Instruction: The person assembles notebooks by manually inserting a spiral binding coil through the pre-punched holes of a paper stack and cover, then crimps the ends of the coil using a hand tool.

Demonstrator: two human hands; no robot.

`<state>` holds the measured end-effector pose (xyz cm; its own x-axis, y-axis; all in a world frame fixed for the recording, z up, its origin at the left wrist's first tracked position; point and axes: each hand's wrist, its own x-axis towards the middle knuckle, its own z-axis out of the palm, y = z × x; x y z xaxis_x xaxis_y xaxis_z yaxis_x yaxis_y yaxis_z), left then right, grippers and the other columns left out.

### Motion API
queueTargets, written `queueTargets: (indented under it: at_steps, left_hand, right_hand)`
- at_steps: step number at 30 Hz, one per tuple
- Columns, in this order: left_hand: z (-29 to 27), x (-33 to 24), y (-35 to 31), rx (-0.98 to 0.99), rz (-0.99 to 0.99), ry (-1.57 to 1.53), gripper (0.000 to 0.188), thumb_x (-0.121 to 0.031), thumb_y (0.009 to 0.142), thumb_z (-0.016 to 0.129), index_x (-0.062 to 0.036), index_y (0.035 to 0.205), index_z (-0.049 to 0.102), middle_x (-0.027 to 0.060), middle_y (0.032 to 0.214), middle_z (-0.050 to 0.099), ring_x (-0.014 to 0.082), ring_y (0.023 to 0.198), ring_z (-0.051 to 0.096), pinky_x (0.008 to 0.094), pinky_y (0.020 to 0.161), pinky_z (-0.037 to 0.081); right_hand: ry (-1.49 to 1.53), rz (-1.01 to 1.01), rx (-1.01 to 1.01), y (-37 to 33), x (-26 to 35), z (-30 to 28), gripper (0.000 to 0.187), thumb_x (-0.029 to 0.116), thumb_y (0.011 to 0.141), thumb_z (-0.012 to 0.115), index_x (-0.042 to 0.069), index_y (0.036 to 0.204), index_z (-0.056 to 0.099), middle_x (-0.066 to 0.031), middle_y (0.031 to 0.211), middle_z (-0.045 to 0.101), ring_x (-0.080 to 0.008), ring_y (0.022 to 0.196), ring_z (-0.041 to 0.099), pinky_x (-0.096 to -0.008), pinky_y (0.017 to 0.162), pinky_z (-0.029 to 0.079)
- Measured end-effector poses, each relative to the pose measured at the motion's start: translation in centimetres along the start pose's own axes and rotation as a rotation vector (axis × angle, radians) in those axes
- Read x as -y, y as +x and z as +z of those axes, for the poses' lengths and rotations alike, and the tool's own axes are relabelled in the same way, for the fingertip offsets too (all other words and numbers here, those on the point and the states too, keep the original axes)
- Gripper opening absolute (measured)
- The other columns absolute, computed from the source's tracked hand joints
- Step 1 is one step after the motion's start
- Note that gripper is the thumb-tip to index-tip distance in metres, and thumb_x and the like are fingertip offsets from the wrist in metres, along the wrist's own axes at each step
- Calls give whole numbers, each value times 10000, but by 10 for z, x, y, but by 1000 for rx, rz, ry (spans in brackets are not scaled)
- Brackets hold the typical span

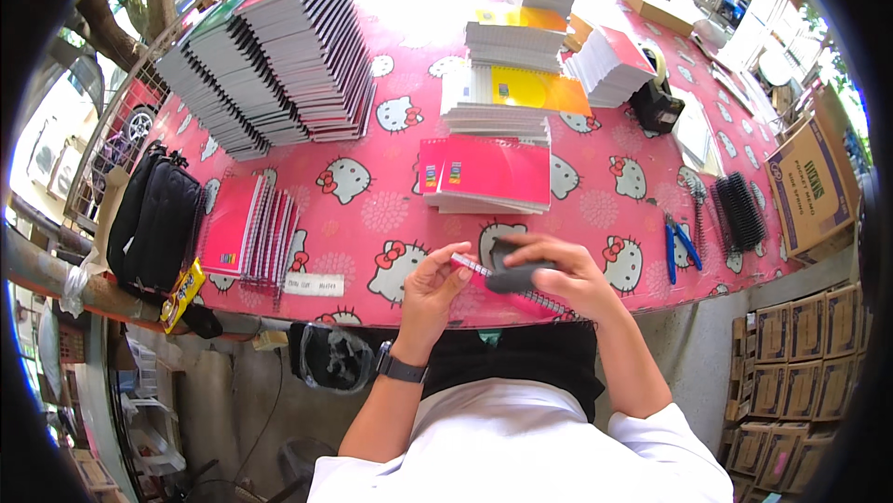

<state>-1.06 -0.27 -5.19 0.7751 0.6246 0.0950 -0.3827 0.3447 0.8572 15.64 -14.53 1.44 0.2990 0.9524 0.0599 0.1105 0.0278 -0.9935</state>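
Close to the table's near edge, my left hand (433,284) pinches one end of a pink spiral notebook (473,266), which is tilted so that its coiled edge faces up. My right hand (569,270) grips a dark grey, rounded object (523,278) over the notebook's spine. This object is smeared by motion, so its exact kind is not clear. It covers the middle of the notebook. Just beyond my hands lies a stack of pink notebooks (498,173) with punched edges.
Bound spiral notebooks (307,56) rise in tall stacks at far left; more pink ones (244,233) lie nearer. A black bag (153,214) sits at left. On the right are blue-handled pliers (682,249), black coils (739,212), a tape dispenser (657,105) and a cardboard box (811,182).
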Motion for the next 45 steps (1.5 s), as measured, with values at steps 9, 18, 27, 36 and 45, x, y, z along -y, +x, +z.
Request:
queueTargets:
  at_steps: [9,18,27,36,45]
  left_hand:
    - [-3,2,2,7,72,-1,307,37,867,636,7,1172,622,59,1087,629,117,1005,595,242,878,483]
    - [15,-29,10,42,208,240,272,70,818,677,-4,1079,656,54,1034,629,99,949,585,222,826,477]
    - [49,-55,0,18,304,561,202,26,740,756,-20,916,669,63,862,670,130,799,633,250,705,504]
    - [51,-57,-9,27,264,486,188,49,715,748,-26,874,679,76,873,676,156,799,656,260,691,530]
    - [48,-65,-12,143,408,591,189,67,720,753,-9,873,671,87,882,668,117,785,638,228,671,521]
  right_hand:
    - [-172,66,-156,5,-4,2,466,398,808,708,36,1099,682,-193,1293,556,-271,1159,535,-369,941,428]
    - [-1109,8,-570,-56,-38,-70,555,425,657,819,52,1036,659,-166,1354,509,-351,1249,449,-421,1008,382]
    - [-488,-491,-304,-4,48,37,281,149,765,774,38,986,641,-88,938,610,-226,893,594,-330,722,508]
    - [-405,-533,-307,-2,40,43,279,170,734,810,27,875,616,-82,804,577,-170,689,576,-276,603,486]
    - [-555,-465,-250,-7,56,44,308,197,704,819,52,791,562,-51,726,539,-210,687,512,-316,586,430]
